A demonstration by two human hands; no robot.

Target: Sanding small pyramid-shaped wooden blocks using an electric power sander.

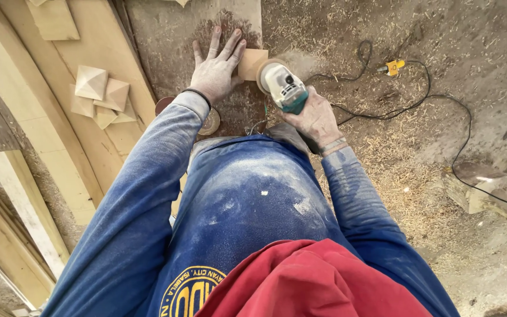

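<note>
My left hand (216, 66) lies flat with fingers spread on a dusty board (165, 35), its thumb side pressing against a small square wooden block (251, 63). My right hand (314, 119) grips a white and teal angle grinder (283, 86). The grinder's disc end meets the right edge of the block, and fine dust hangs around it. Both sleeves are blue and coated in sawdust.
Several pyramid-shaped wooden blocks (100, 95) lie stacked on pale planks (83, 135) at left. A black power cord (435, 111) with a yellow plug (393, 67) loops over the sawdust-covered ground at right. A wood offcut (481, 191) sits at far right. Round discs (209, 122) rest under my left wrist.
</note>
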